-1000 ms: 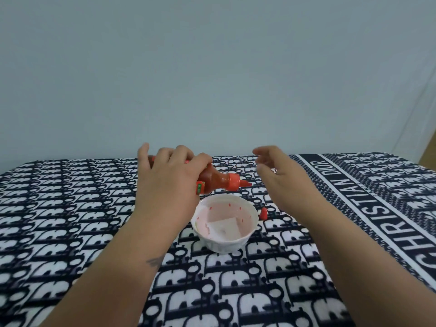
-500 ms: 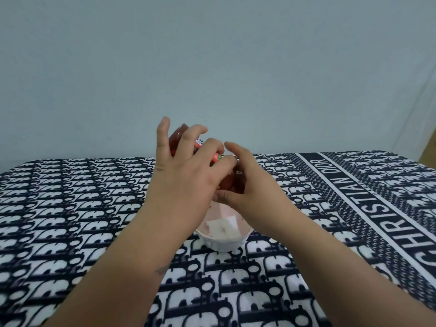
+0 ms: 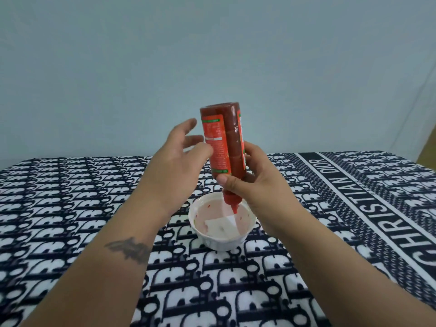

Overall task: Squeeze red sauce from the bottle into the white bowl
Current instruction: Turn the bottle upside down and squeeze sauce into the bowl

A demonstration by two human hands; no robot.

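Note:
A red sauce bottle (image 3: 226, 140) with a red and green label is held upside down, its red nozzle pointing into the white bowl (image 3: 221, 241). My right hand (image 3: 254, 185) grips the bottle near its neck. My left hand (image 3: 174, 156) is open beside the bottle on the left, its fingers apart and its fingertips close to the label. The bowl stands on the patterned cloth and holds a pinkish smear, small red specks and a white square piece. I see no stream of sauce from the nozzle.
A black-and-white patterned cloth (image 3: 70, 208) covers the table, with a lettered band (image 3: 368, 208) running along the right. A plain pale wall (image 3: 212, 55) stands behind the table's far edge.
The bottle passed from my left hand to my right hand and turned from lying sideways to upside down over the bowl. My left hand let go and opened. The small red cap is hidden now.

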